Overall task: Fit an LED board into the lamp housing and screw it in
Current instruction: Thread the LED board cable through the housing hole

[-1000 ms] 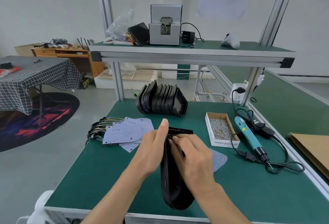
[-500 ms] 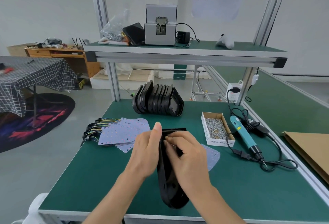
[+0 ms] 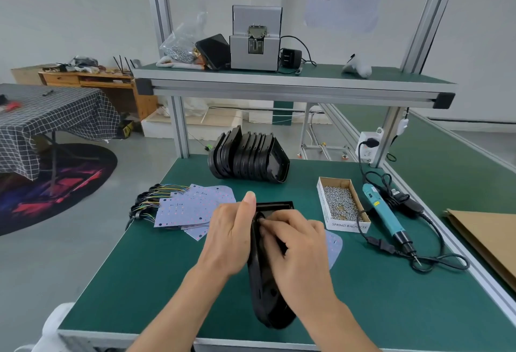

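Since the earlier frames, little has shifted on the surface [image 3: 134,281]: both hands remain on the lamp housing [image 3: 264,293], which stands on its edge near the front of the surface, and only my view has drifted slightly. My right hand [image 3: 296,254] has drawn its fingertips [image 3: 264,221] tighter into the upper opening of the housing, where they pinch something small and dark; I cannot tell what it is. My left hand [image 3: 231,235] is clamped on the housing's left side, thumb pointing up, steadying it.

An LED board [image 3: 333,248] lies flat just behind my right hand, partly hidden, not yet seated in the housing. More boards [image 3: 192,206], with coloured wires, lie to the left. I judge the current step to be preparation of the housing, possibly routing a lead through the opening, ahead of fitting the board.

No screwing has begun:
- The electric screwdriver [image 3: 386,216] lies untouched at the right.
- The screw box [image 3: 342,205] sits just beside it.
- Spare housings [image 3: 248,160] stand stacked at the back.
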Available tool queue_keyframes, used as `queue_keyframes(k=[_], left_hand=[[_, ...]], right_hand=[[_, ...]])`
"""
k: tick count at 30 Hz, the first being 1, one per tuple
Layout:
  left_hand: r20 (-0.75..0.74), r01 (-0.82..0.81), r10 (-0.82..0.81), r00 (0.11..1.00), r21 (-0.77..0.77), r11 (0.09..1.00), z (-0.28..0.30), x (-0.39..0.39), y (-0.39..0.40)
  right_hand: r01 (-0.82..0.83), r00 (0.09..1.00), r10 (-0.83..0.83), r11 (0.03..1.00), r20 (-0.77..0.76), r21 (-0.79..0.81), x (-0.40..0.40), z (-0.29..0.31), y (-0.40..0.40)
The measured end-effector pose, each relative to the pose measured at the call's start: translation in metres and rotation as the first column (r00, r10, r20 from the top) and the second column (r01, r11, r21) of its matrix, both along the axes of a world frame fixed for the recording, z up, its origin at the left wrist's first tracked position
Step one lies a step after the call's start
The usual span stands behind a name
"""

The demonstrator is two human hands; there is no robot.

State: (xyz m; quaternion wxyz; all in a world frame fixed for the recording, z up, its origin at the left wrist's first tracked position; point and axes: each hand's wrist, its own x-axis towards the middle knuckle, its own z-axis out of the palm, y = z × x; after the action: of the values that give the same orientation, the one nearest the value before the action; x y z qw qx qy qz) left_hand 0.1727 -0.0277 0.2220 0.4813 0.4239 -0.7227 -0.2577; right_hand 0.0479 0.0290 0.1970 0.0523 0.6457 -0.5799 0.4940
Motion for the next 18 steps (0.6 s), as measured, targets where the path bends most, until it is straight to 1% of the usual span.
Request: queue_keyframes(k=[3,5,8,10,11,13,16,18], left_hand=[[0.043,0.031,-0.028,0.999,-0.064,0.997,-0.001,0.0,-0.003],[0.05,0.057,-0.054,0.997,-0.067,0.996,-0.001,0.0,-0.003],[0.032,0.087,-0.086,0.996,-0.029,0.996,-0.004,-0.002,-0.003],[0.009,0.12,-0.121,0.993,0.031,0.992,-0.007,-0.004,-0.002],[0.001,0.144,-0.145,0.989,0.066,0.987,-0.008,-0.004,-0.001],[-0.004,0.17,-0.171,0.985,0.113,0.979,-0.006,-0.006,0.0],[-0.04,0.164,-0.16,0.986,0.139,0.977,-0.005,-0.006,0.0],[-0.036,0.159,-0.155,0.987,0.173,0.972,-0.006,-0.007,0.001]], right_hand=[[-0.045,0.998,0.047,0.997,-0.032,0.069,-0.003,0.003,0.001],[-0.057,0.997,0.061,0.992,-0.041,0.112,-0.003,0.004,0.002],[-0.008,0.996,0.028,0.975,-0.089,0.222,-0.001,0.006,0.003],[0.031,0.99,0.01,0.957,-0.141,0.289,-0.001,0.007,0.003],[0.041,0.989,0.004,0.955,-0.15,0.293,-0.003,0.007,0.004],[0.051,0.989,-0.014,0.968,-0.148,0.246,-0.009,0.009,0.008],[0.054,0.991,-0.035,0.988,-0.129,0.146,-0.025,0.013,0.012],[0.054,0.991,-0.036,0.988,-0.125,0.143,-0.038,0.018,0.01]])
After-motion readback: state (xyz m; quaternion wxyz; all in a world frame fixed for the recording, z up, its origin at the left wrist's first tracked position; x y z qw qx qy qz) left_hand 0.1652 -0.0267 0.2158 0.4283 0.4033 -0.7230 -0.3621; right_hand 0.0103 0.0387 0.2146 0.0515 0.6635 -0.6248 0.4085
